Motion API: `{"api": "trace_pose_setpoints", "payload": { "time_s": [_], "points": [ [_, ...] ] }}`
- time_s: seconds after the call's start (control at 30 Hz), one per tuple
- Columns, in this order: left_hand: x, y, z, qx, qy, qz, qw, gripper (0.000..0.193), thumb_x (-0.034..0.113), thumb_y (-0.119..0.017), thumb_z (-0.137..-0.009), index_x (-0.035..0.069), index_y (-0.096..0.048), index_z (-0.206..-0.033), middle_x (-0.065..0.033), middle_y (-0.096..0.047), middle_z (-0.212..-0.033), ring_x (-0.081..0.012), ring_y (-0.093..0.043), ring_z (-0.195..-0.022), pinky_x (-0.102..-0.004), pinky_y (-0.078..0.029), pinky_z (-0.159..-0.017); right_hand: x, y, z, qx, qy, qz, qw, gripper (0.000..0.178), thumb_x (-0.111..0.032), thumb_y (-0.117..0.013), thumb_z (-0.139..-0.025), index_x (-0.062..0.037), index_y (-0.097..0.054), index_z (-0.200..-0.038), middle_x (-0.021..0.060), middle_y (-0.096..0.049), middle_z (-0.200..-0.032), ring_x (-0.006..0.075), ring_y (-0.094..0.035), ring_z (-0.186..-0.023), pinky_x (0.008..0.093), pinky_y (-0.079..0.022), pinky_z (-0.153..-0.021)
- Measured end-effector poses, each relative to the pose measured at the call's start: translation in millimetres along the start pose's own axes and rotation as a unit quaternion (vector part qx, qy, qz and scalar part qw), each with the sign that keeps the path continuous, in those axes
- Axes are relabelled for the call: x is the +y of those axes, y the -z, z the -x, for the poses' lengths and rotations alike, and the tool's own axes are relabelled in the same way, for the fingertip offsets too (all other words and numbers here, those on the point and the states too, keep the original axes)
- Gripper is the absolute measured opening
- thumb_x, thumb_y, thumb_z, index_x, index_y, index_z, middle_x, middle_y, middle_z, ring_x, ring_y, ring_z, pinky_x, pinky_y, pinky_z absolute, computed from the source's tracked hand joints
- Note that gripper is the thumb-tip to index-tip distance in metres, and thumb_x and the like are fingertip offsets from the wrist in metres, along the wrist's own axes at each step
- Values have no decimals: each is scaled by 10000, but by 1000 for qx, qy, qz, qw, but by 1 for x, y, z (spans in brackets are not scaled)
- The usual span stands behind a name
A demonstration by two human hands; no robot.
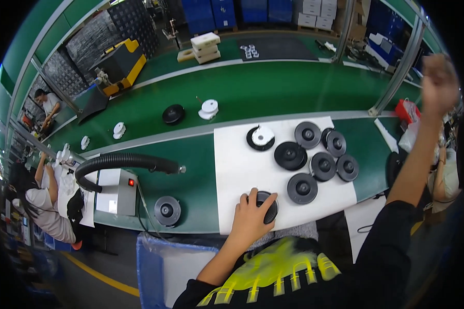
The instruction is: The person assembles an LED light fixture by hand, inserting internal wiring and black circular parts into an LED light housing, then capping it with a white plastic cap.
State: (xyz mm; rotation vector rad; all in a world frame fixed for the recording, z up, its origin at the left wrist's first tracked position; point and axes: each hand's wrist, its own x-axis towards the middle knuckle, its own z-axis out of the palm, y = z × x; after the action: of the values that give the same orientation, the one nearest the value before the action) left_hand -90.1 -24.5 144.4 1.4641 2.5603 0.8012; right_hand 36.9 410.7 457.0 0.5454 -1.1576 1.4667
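On the sheet (pixel 232 167), the front disc (pixel 270 209) is clasped by the left hand (pixel 249 216); the right hand (pixel 440 77) is too blurred to tell. Grouped discs (pixel 323 166) seem done; the stray (pixel 167 211), left of the sheet, not.

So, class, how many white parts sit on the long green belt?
3. The first white part lies just right of a black disc; the second white part is left of that disc; the third white part is farther left. More may be hidden at the far left.
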Motion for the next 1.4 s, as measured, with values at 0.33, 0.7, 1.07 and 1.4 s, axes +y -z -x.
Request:
{"api": "trace_pose_setpoints", "payload": {
  "time_s": [0.33,0.7,1.07,1.4],
  "points": [
    [-53,-3,-70,48,82,146,985,694,431,-647,-874,136,-391,-1447,-332,-505,-1236,-500,-504,-1125,-535,-434,-935,277,-106,133,-380,-335,424,751,215,-242,-584,-891,-88,-620,-1036,47,-549,-616,152,-518,-565,325,-402,-548],
    [-109,-39,-198,71,269,269,922,336,193,-756,-727,31,-704,-1017,-144,-724,-818,-294,-708,-789,-378,-553,-754,480,-131,195,-483,-368,617,500,632,-597,-361,-954,-92,-495,-1308,163,-658,-1189,360,-615,-1122,463,-461,-957],
    [-95,-31,-204,65,253,251,932,298,299,-729,-775,8,-673,-801,-150,-678,-736,-286,-678,-721,-377,-520,-688,508,-159,211,-561,-319,621,445,655,-588,-452,-915,-90,-428,-1340,168,-649,-1189,342,-629,-1107,464,-508,-895],
    [-81,28,-17,201,169,903,340,660,409,-514,-865,-4,-437,-1374,-199,-454,-1426,-431,-453,-1291,-766,-288,-994,515,-138,228,-607,-338,599,399,692,-522,-554,-869,-157,-368,-1426,201,-580,-1276,350,-605,-1144,459,-505,-910]
  ]
}}
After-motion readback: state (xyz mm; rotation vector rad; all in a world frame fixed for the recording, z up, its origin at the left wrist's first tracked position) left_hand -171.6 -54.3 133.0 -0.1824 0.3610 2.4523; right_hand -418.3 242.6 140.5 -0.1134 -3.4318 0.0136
